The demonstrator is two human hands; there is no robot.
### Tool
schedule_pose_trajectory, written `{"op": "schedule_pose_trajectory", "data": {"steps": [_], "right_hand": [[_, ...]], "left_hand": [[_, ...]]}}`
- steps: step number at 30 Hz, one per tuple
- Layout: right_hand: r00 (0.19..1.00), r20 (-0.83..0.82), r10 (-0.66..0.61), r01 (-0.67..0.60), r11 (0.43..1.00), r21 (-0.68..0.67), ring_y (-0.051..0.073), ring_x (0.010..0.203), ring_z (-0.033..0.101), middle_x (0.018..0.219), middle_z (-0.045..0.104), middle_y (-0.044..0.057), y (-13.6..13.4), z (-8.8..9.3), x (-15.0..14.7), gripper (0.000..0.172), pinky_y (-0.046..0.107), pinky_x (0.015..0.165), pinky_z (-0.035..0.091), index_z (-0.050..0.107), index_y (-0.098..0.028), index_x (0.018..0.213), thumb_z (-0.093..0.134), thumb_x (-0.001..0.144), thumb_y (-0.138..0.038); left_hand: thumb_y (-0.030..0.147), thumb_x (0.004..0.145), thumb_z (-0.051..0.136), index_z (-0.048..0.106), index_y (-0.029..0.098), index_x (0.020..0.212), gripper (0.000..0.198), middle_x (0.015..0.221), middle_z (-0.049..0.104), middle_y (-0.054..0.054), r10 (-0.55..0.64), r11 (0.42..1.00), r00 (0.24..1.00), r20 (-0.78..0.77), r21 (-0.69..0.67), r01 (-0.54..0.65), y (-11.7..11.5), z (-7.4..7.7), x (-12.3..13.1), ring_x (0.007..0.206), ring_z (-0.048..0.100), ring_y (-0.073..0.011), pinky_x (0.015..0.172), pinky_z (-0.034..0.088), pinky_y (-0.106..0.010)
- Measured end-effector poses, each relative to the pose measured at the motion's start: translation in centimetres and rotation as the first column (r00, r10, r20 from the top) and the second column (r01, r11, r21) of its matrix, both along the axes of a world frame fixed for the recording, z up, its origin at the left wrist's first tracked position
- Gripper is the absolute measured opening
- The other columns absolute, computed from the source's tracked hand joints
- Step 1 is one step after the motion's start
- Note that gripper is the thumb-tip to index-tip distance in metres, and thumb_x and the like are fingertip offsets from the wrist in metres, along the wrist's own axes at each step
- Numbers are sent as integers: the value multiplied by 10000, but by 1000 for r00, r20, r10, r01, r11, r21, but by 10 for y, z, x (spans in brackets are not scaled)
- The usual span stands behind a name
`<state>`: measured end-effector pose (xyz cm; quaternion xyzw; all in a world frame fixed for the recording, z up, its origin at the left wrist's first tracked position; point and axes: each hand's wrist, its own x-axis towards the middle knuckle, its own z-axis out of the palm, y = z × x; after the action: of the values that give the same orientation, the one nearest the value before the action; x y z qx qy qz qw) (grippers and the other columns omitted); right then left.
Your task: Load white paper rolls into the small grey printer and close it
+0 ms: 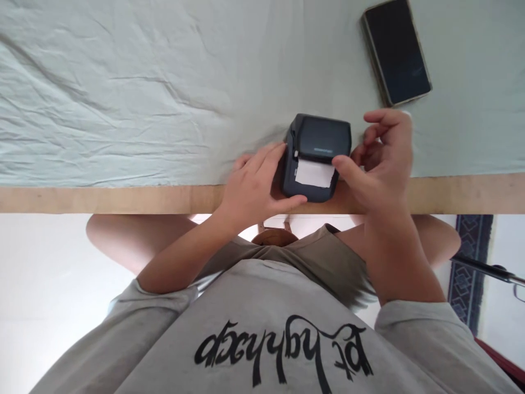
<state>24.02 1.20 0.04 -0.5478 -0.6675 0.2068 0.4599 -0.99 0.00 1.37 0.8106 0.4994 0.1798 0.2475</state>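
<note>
A small black receipt printer (324, 137) sits at the front edge of the table, its lid down. A short strip of white paper (315, 173) sticks out from under the lid and lies over the printer's front. My left hand (256, 183) grips the printer's left side, fingertips along the side and thumb at the front edge. On the other side, my right hand (379, 158) has its thumb tip at the lid's right front corner, close to the paper. Its other fingers are half curled, apart from the thumb, and hold nothing that I can see.
A dark smartphone (397, 52) in a clear-edged case lies beyond my right hand. Pale green cloth (143, 82) with wrinkles covers the table, leaving a wooden front edge (102, 200) bare. Below are my legs, a round wooden stool (274, 237) and a patterned blue strip (467, 268).
</note>
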Motion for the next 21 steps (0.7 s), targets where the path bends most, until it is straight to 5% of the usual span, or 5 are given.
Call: {"op": "schedule_pose_trajectory", "data": {"steps": [5,11,15,18,21], "right_hand": [[996,33,-84,86,995,-50,138,468,492,634,475,-53,6,40,-15,366,335,463,310,568,-317,1033,667,963,-662],[994,41,-106,107,994,-35,185,752,753,974,638,19,9,55,-23,275,334,479,399,540,-288,936,649,1019,-526],[990,138,23,-16,998,-53,206,833,738,1063,697,38,11,53,-20,82,349,520,436,601,-296,998,667,985,-344],[909,392,140,-103,988,-113,171,617,596,933,741,-1,19,59,-19,98,390,622,465,663,-292,954,671,887,-221],[731,642,229,-75,963,-259,202,601,533,719,662,-1,32,69,-19,82,404,649,429,699,-292,896,637,879,-242]], "left_hand": [[803,842,724,494,217,1559,954,1587,613,-177,-6,1000,1000,0,-17,6,1,-2,0,1469,594,-397,1210,453,-499],[797,827,734,511,258,1546,926,1595,609,-152,-3,999,1000,10,-49,4,3,2,0,1493,574,-399,1199,469,-528],[794,817,744,515,311,1544,902,1604,606,-107,16,996,1000,19,-92,-14,3,5,2,1505,559,-393,1222,453,-550],[797,808,752,528,326,1536,895,1607,604,-92,26,994,999,34,-112,-22,3,6,2,1516,544,-394,1242,439,-556],[797,803,756,527,323,1540,906,1612,596,-95,23,992,999,47,-121,-17,3,5,2,1524,531,-404,1248,433,-568]]}}
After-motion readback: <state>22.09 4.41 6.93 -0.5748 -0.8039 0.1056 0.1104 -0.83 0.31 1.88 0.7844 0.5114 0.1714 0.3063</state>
